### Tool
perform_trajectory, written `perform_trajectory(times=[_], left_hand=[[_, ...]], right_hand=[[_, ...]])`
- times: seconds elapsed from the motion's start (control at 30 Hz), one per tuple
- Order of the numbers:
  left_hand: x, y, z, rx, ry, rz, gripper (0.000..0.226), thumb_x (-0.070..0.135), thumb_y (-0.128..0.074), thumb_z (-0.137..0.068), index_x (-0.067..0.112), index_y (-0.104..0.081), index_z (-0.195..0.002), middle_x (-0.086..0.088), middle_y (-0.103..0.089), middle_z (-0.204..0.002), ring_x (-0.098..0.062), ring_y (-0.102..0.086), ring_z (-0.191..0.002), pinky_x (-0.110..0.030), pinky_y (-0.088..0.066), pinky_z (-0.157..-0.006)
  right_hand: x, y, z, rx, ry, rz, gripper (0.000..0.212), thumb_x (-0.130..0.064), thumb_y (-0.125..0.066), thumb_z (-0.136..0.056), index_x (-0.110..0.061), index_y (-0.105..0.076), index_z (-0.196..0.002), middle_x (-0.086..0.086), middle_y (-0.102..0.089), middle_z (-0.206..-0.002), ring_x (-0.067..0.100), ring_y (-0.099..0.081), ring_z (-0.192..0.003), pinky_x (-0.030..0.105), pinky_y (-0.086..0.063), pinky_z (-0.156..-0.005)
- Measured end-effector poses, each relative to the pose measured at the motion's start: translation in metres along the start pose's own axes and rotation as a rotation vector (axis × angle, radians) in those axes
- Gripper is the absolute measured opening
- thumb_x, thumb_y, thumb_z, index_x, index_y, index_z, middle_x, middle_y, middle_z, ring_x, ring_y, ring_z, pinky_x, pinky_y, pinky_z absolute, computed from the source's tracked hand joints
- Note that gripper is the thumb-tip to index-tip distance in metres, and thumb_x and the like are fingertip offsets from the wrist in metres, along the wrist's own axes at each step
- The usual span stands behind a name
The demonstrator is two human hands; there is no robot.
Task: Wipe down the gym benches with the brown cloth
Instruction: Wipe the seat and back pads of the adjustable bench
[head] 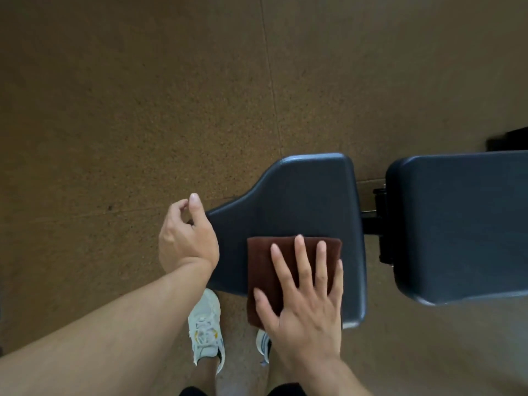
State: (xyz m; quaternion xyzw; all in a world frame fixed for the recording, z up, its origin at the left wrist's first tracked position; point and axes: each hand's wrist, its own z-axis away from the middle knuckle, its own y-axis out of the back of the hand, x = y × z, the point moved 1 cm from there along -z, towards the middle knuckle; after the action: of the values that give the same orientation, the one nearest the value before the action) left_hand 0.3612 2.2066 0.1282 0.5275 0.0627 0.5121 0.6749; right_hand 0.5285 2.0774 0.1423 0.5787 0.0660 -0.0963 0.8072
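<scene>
Brown cloth (285,267): folded into a rectangle, lying on the near part of the seat pad, its lower edge hanging just past the pad's near rim.
Seat pad (300,201): dark blue vinyl, tapering to a narrow end on my left; this is the gym bench I am wiping.
Back pad (463,224): same vinyl, to my right, parted from the seat by a gap with a black hinge bracket (378,221).
Right hand (307,307): flat on the cloth, fingers (300,258) straight and spread, pressing down.
Left hand (187,235): at the seat's narrow end, fingers loosely curled, holding nothing; whether it touches the pad I cannot tell.
Floor (128,110): brown speckled rubber; my white trainers (205,330) beside the bench.
Risk: the overhanging cloth may slide off the near rim onto the floor if I drag towards myself.
Risk: a stroke to the right may snag in the hinge gap.
Risk: spread fingers may let the fold bunch up, leaving streaks unwiped.
</scene>
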Motion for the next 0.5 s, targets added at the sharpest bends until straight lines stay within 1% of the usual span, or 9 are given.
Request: perform_trajectory(times=[0.13,0.2,0.23,0.3,0.33,0.37,0.4,0.43,0.5], left_hand=[[-0.001,-0.002,-0.003,0.015,0.001,-0.008,0.053,0.062,-0.032,-0.102,0.026,-0.062,-0.127,-0.002,-0.068,-0.124,-0.025,-0.06,-0.116,-0.036,-0.036,-0.085],[-0.001,-0.001,-0.004,0.015,0.004,-0.006,0.052,0.062,-0.032,-0.102,0.027,-0.062,-0.128,-0.002,-0.068,-0.124,-0.026,-0.06,-0.117,-0.035,-0.036,-0.085],[-0.001,-0.002,-0.005,0.01,0.008,-0.002,0.053,0.062,-0.033,-0.102,0.026,-0.061,-0.129,-0.002,-0.068,-0.124,-0.026,-0.059,-0.117,-0.035,-0.035,-0.085],[-0.001,-0.002,-0.005,-0.004,0.018,0.022,0.053,0.062,-0.033,-0.102,0.026,-0.06,-0.132,0.0,-0.067,-0.126,-0.025,-0.059,-0.118,-0.035,-0.035,-0.085],[-0.002,-0.001,-0.006,-0.01,0.022,0.045,0.054,0.063,-0.033,-0.102,0.027,-0.059,-0.133,0.001,-0.067,-0.128,-0.024,-0.059,-0.12,-0.035,-0.036,-0.087],[-0.003,-0.001,-0.006,-0.022,0.027,0.069,0.055,0.064,-0.033,-0.101,0.028,-0.058,-0.135,0.002,-0.066,-0.13,-0.024,-0.058,-0.121,-0.035,-0.038,-0.089],[-0.003,0.0,-0.007,-0.043,0.033,0.094,0.057,0.066,-0.032,-0.101,0.028,-0.056,-0.137,0.003,-0.064,-0.132,-0.023,-0.058,-0.123,-0.037,-0.04,-0.092],[-0.003,0.001,-0.008,-0.078,0.038,0.124,0.059,0.067,-0.031,-0.101,0.029,-0.053,-0.141,0.003,-0.062,-0.136,-0.023,-0.056,-0.125,-0.038,-0.04,-0.096],[-0.007,0.002,-0.014,-0.176,0.069,0.226,0.063,0.068,-0.028,-0.101,0.032,-0.042,-0.151,0.003,-0.053,-0.149,-0.023,-0.049,-0.135,-0.04,-0.036,-0.106]], right_hand=[[-0.011,0.029,-0.078,0.016,0.006,-0.053,0.075,-0.07,-0.038,-0.097,-0.043,-0.017,-0.164,-0.004,-0.005,-0.176,0.027,0.008,-0.162,0.059,-0.002,-0.128],[-0.015,0.041,-0.122,0.035,0.008,-0.061,0.071,-0.07,-0.033,-0.098,-0.044,-0.021,-0.163,-0.004,-0.005,-0.176,0.025,0.01,-0.162,0.056,0.003,-0.128],[-0.016,0.047,-0.144,0.045,0.011,-0.044,0.067,-0.07,-0.031,-0.098,-0.043,-0.029,-0.16,-0.004,-0.012,-0.175,0.026,0.006,-0.162,0.056,0.003,-0.128],[-0.015,0.059,-0.183,0.034,0.036,0.027,0.06,-0.069,-0.03,-0.098,-0.039,-0.054,-0.143,-0.002,-0.041,-0.163,0.026,-0.019,-0.158,0.054,-0.007,-0.128],[-0.014,0.067,-0.198,-0.005,0.056,0.068,0.058,-0.069,-0.03,-0.097,-0.036,-0.064,-0.131,-0.001,-0.057,-0.149,0.026,-0.037,-0.148,0.052,-0.018,-0.124],[-0.012,0.075,-0.21,-0.069,0.069,0.1,0.056,-0.069,-0.03,-0.097,-0.034,-0.068,-0.12,0.0,-0.066,-0.131,0.026,-0.051,-0.131,0.048,-0.03,-0.116],[-0.01,0.082,-0.22,-0.147,0.062,0.117,0.055,-0.07,-0.031,-0.097,-0.034,-0.068,-0.114,-0.001,-0.068,-0.115,0.027,-0.057,-0.112,0.045,-0.038,-0.102],[-0.009,0.089,-0.226,-0.218,0.04,0.111,0.053,-0.071,-0.033,-0.097,-0.035,-0.068,-0.112,-0.001,-0.066,-0.105,0.027,-0.056,-0.099,0.042,-0.04,-0.089],[-0.011,0.095,-0.23,-0.269,0.02,0.104,0.05,-0.071,-0.036,-0.096,-0.038,-0.068,-0.113,-0.001,-0.064,-0.099,0.026,-0.054,-0.09,0.039,-0.038,-0.08]])
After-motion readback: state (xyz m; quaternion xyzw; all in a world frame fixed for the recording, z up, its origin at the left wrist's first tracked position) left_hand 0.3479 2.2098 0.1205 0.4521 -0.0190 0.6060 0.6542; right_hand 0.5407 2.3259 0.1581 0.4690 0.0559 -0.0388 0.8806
